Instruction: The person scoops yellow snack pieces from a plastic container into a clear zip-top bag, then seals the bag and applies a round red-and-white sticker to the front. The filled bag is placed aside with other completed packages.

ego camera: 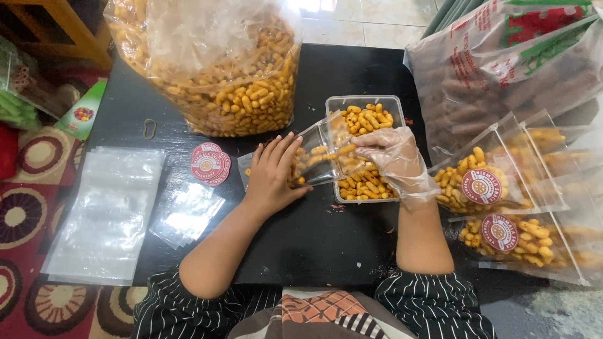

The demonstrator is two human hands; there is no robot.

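1. Pouch [312, 157], small and clear, is lying on its side between the two hands, its open mouth tipped over the rim of the clear rectangular tub [342, 103] on the black table [314, 238].
2. Left hand [271, 172], bare, is pressing flat on the pouch's lower half with fingers spread; it is pinning the pouch rather than pinching it.
3. Right hand [392, 158], in a loose thin plastic glove, is closing around a few orange snack sticks [364, 185] at the pouch mouth; the glove is blurring how tightly the fingers are curled.
4. Sticks are already showing through the pouch film, so it looks partly filled; the film is glossy, creased and slippery-looking.
5. Risk, as I judge it: the pouch mouth could be folding shut under the glove, sending sticks onto the table; a few crumbs are already lying just beside the tub.
6. Another risk: the flat left palm could be crushing the brittle-looking sticks inside, or the slick film could be sliding out from under it.
7. Farther out, a big bag of the same snacks [220, 81] is standing behind the hands, round red labels [210, 164] and a stack of empty pouches [110, 213] are lying to the left, and filled labelled pouches [483, 182] are piling up to the right.
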